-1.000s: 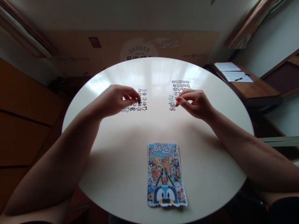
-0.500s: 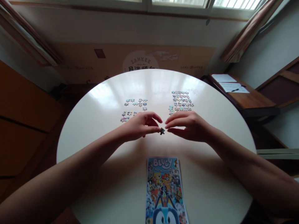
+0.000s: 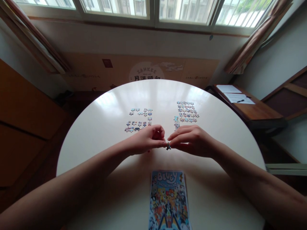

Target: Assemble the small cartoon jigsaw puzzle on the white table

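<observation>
A small jigsaw piece [image 3: 168, 146] is held over the table between the fingertips of both hands. My left hand [image 3: 148, 138], thumb stretched and fingers curled, pinches it from the left. From the other side my right hand [image 3: 192, 139] closes its thumb and fingertips on the piece. Beyond the left hand lie scattered jigsaw pieces [image 3: 140, 123], some in loose rows. A denser block of pieces [image 3: 187, 111] is laid out in rows beyond the right hand, with a short column [image 3: 176, 121] at its left.
Nearest me on the round white table [image 3: 96, 179] lies a Bluey picture sheet [image 3: 169, 198]. A wooden side table [image 3: 261, 103] with papers [image 3: 238, 98] and a pen stands at the right. Behind the table are a printed board [image 3: 86, 68] and a window [image 3: 187, 11].
My right fingertips have come in to meet the piece held by the left hand. The left fingers have curled in more. The view has tilted up, showing more window.
</observation>
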A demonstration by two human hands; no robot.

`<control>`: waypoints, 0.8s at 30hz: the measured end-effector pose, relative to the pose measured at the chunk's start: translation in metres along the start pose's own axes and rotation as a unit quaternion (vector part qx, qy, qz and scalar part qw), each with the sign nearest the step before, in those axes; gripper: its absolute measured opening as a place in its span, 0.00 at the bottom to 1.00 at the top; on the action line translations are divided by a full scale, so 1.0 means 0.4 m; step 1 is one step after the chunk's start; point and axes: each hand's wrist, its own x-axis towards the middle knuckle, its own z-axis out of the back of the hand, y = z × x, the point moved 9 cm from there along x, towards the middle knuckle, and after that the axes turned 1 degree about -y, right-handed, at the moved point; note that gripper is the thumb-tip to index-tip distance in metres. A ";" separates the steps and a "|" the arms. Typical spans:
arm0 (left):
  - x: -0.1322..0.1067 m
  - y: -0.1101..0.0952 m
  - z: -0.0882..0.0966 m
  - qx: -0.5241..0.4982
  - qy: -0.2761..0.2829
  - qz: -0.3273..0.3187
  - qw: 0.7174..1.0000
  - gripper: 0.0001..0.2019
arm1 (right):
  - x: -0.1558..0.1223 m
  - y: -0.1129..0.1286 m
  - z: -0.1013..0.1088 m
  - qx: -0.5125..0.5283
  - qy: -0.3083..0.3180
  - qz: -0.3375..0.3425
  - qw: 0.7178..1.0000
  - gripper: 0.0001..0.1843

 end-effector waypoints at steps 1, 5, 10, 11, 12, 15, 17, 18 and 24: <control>0.001 0.001 0.001 0.001 -0.005 -0.002 1.000 0.16 | 0.000 -0.001 -0.003 0.003 0.004 -0.002 1.000 0.04; 0.004 0.008 -0.001 -0.015 -0.020 -0.004 1.000 0.18 | 0.003 0.002 -0.011 0.012 0.017 -0.007 1.000 0.05; 0.004 0.001 0.000 -0.043 -0.022 -0.011 0.999 0.20 | -0.001 0.016 0.019 -0.038 0.035 -0.010 0.999 0.06; 0.002 -0.004 0.004 -0.043 -0.025 -0.015 0.999 0.19 | -0.006 0.009 0.034 -0.056 0.041 -0.021 0.997 0.07; 0.000 -0.008 0.010 -0.040 -0.030 -0.019 0.999 0.18 | -0.012 -0.004 0.050 -0.074 0.045 -0.038 0.995 0.07; -0.005 -0.016 0.028 -0.022 -0.048 -0.027 0.998 0.17 | -0.037 -0.073 0.092 -0.109 0.052 -0.111 0.986 0.07; -0.006 -0.017 0.033 -0.006 -0.051 -0.034 0.998 0.16 | -0.053 -0.122 0.100 -0.109 0.055 -0.148 0.981 0.05; -0.006 -0.017 0.034 0.006 -0.050 -0.039 0.998 0.16 | -0.059 -0.142 0.094 -0.100 0.062 -0.163 0.980 0.05; -0.004 -0.020 0.041 0.095 -0.058 -0.062 0.992 0.16 | -0.067 -0.176 0.032 -0.091 0.104 -0.183 0.973 0.06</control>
